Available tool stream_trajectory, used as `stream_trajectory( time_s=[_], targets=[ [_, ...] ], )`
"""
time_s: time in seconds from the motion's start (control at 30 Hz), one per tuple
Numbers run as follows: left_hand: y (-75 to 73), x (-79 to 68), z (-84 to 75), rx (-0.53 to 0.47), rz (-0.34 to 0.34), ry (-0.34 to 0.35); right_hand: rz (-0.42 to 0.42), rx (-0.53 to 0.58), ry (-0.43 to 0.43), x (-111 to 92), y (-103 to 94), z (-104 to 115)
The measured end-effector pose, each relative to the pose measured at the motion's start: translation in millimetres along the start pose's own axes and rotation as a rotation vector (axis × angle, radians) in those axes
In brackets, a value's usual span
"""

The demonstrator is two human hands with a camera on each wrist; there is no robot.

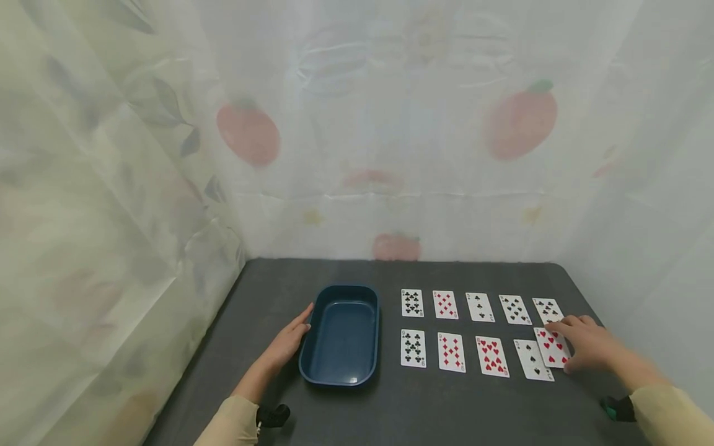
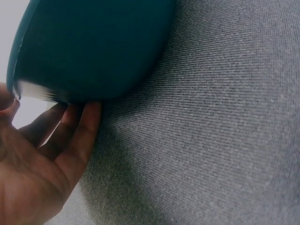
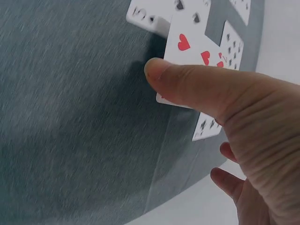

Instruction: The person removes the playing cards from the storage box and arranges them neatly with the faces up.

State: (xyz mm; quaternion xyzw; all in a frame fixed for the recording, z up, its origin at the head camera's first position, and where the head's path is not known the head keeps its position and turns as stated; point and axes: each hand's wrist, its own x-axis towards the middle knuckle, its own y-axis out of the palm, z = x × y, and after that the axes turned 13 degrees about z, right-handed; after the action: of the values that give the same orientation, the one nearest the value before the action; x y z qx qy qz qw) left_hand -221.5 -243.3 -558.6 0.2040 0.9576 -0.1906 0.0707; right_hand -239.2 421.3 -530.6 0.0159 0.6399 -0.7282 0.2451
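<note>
My left hand (image 1: 288, 340) is at the left side of a dark blue, rounded rectangular tray (image 1: 310, 362). In the left wrist view its fingertips (image 2: 91, 115) touch the underside of the tray's wall (image 2: 89, 51), with the thumb near the rim. At the far right, my right hand (image 1: 594, 347) holds a red hearts playing card (image 1: 549, 350), its thumb (image 3: 183, 82) lying across the face. That card overlaps a spades card (image 1: 530, 365) to its left. Behind it, a clubs card (image 1: 546, 306) is partly covered by the fingers.
Several face-up playing cards lie in two rows right of the tray, among them a clubs card (image 1: 413, 348), a diamonds card (image 1: 451, 352) and a hearts card (image 1: 492, 356). A dark grey table (image 1: 435, 409) bears everything. Printed curtains (image 1: 390, 124) hang behind and beside it.
</note>
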Motion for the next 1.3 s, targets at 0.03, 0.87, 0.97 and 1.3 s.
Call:
stream_trajectory(
  time_s=[0.03,0.87,0.97,1.3],
  targets=[
    [0.0,0.1,0.0,0.001,-0.002,0.0,0.006,-0.005,-0.001,-0.9,0.4,-2.9],
    [1.0,0.1,0.0,0.004,-0.01,-0.001,0.07,-0.005,0.032,-16.6,9.7,-30.1],
    [1.4,-0.1,0.1,0.007,-0.012,-0.003,0.065,-0.004,0.036,-17.3,9.8,-29.3],
    [2.2,1.1,-0.9,0.013,-0.019,-0.008,0.078,-0.003,0.029,-19.7,12.9,-30.6]
  ],
)
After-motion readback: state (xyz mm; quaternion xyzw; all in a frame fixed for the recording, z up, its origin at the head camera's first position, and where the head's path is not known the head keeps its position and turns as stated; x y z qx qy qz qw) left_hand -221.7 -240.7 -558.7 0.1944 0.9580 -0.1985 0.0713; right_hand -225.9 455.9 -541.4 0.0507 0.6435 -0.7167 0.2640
